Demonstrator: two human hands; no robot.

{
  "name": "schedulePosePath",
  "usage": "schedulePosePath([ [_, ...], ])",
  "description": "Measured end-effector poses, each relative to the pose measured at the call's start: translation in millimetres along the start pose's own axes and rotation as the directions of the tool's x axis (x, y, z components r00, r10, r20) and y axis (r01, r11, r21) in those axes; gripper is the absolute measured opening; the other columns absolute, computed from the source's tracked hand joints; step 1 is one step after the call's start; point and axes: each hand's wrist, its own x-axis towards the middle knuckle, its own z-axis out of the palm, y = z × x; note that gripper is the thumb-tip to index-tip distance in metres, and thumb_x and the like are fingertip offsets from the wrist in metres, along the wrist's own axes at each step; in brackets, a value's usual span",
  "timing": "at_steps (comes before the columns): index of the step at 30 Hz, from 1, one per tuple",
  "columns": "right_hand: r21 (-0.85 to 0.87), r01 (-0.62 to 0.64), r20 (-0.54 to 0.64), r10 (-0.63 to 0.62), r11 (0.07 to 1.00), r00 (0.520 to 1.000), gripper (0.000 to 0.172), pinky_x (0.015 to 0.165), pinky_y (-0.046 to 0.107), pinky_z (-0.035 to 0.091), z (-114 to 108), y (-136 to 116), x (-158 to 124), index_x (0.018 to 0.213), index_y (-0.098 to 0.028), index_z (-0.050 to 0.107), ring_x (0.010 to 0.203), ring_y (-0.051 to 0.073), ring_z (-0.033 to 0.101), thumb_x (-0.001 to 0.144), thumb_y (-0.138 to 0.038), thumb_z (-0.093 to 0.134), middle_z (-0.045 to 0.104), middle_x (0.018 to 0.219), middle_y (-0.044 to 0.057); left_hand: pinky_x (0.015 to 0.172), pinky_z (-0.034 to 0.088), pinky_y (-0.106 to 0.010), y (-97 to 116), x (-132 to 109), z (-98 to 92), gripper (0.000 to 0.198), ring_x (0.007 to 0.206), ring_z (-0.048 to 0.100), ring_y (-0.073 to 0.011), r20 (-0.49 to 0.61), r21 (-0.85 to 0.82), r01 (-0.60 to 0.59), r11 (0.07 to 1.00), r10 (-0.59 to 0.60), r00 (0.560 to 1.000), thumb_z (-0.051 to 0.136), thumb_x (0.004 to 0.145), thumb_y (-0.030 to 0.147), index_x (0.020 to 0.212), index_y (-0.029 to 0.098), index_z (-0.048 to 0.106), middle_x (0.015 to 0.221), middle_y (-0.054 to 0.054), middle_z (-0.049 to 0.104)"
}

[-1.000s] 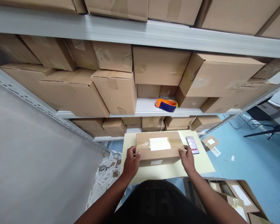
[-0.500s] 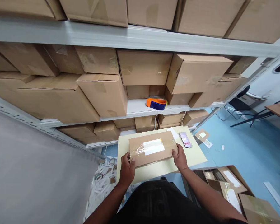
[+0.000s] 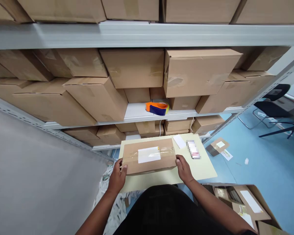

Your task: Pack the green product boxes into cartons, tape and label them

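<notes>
A taped cardboard box (image 3: 137, 168) with a white label (image 3: 149, 155) is held between my two hands, over the pale yellow tabletop (image 3: 161, 179). Round its left end my left hand (image 3: 118, 175) is closed, thumb on the near corner and fingers partly hidden behind. My right hand (image 3: 184, 168) grips the right end, its fingertips against the side. Whether the box rests on the top or is slightly raised, I cannot tell. To its right lie a white paper (image 3: 179, 141) and a phone (image 3: 193, 149) with a blurred screen.
Shelves (image 3: 137, 36) packed with cardboard boxes stand in front. An orange and blue tape dispenser or roll (image 3: 157, 108) sits on the middle shelf. A large open carton (image 3: 264, 205) of parcels is at lower right. Paper scraps (image 3: 117, 202) cover the floor at left.
The box has shifted left on the tabletop, with both hands still on its ends. More of the white paper now shows. The camera view has turned slightly.
</notes>
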Motion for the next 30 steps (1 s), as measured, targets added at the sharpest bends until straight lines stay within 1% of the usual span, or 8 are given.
schedulePosePath([
  [3,-0.139,-0.141,0.165,0.164,0.98,0.973,0.037,0.086,0.033,0.049,-27.3,38.2,12.2,0.1,-0.023,0.066,0.098,0.023,0.067,0.105,-0.045,0.036,0.073,0.1,0.007,0.105,0.051,-0.047,13.4,4.3,-10.0,0.047,0.121,0.062,-0.0298,0.008,0.15,-0.002,0.989,0.001,1.0,0.048,0.098,0.049,0.133,0.019,0.055,0.129,-0.012,0.064],
  [7,-0.495,-0.222,0.309,0.409,0.84,0.859,0.03,0.069,0.029,0.041,-49.5,94.3,42.9,0.088,-0.022,0.065,0.083,0.022,0.067,0.101,-0.04,0.045,0.072,0.086,0.006,0.108,0.05,-0.05,48.6,7.2,-18.5,0.042,0.123,0.06,-0.0327,-0.115,0.361,-0.038,0.932,0.085,0.99,0.055,0.093,0.044,0.126,0.018,0.06,0.127,-0.014,0.063],
  [10,-0.548,-0.205,0.372,0.456,0.811,0.809,0.028,0.066,0.029,0.038,-52.1,126.0,63.3,0.088,-0.02,0.067,0.083,0.022,0.068,0.1,-0.035,0.047,0.074,0.088,0.009,0.11,0.048,-0.05,98.9,8.3,-11.0,0.029,0.121,0.06,-0.0308,-0.135,0.412,-0.145,0.9,0.217,0.967,0.055,0.095,0.035,0.119,0.021,0.064,0.122,-0.012,0.066],
  [13,-0.565,-0.158,0.463,0.47,0.809,0.751,0.027,0.07,0.029,0.038,-46.4,147.1,67.0,0.086,-0.018,0.069,0.089,0.023,0.069,0.099,-0.033,0.051,0.075,0.093,0.011,0.103,0.052,-0.042,168.4,17.9,15.0,0.023,0.115,0.063,-0.0258,0.01,0.339,-0.319,0.885,0.335,0.942,0.053,0.099,0.029,0.117,0.023,0.065,0.118,-0.009,0.068],
  [17,-0.547,-0.105,0.561,0.457,0.831,0.69,0.024,0.077,0.029,0.04,-37.2,163.8,46.5,0.087,-0.017,0.072,0.098,0.024,0.069,0.098,-0.031,0.055,0.077,0.1,0.011,0.097,0.054,-0.037,260.4,53.0,82.2,0.023,0.108,0.066,-0.0228,0.422,0.239,-0.543,0.805,0.418,0.805,0.052,0.101,0.032,0.112,0.024,0.07,0.113,-0.007,0.071],
  [21,-0.529,-0.146,0.566,0.476,0.836,0.674,0.027,0.075,0.028,0.04,-37.0,174.1,21.6,0.091,-0.018,0.073,0.096,0.022,0.069,0.099,-0.032,0.051,0.077,0.1,0.01,0.096,0.055,-0.042,314.0,101.2,183.5,0.026,0.11,0.067,-0.0285,0.759,0.288,-0.621,0.729,0.221,0.612,0.057,0.096,0.037,0.109,0.021,0.073,0.116,-0.011,0.072],
  [25,-0.494,-0.224,0.534,0.497,0.84,0.684,0.027,0.073,0.027,0.039,-48.7,182.3,5.1,0.093,-0.018,0.074,0.093,0.02,0.069,0.098,-0.032,0.052,0.077,0.1,0.01,0.089,0.058,-0.041,326.0,141.2,289.0,0.033,0.11,0.069,-0.0326,0.866,0.449,-0.578,0.681,-0.173,0.469,0.072,0.079,0.021,0.111,0.016,0.075,0.123,-0.017,0.071],
  [30,-0.403,-0.322,0.491,0.5,0.856,0.713,0.025,0.073,0.027,0.039,-68.8,193.3,-7.4,0.091,-0.018,0.072,0.089,0.02,0.069,0.097,-0.03,0.051,0.077,0.096,0.009,0.089,0.058,-0.041,308.6,160.8,374.5,0.045,0.107,0.07,-0.0356,0.829,0.546,-0.557,0.625,-0.307,0.468,0.078,0.067,0.01,0.112,0.011,0.075,0.117,-0.023,0.071],
])
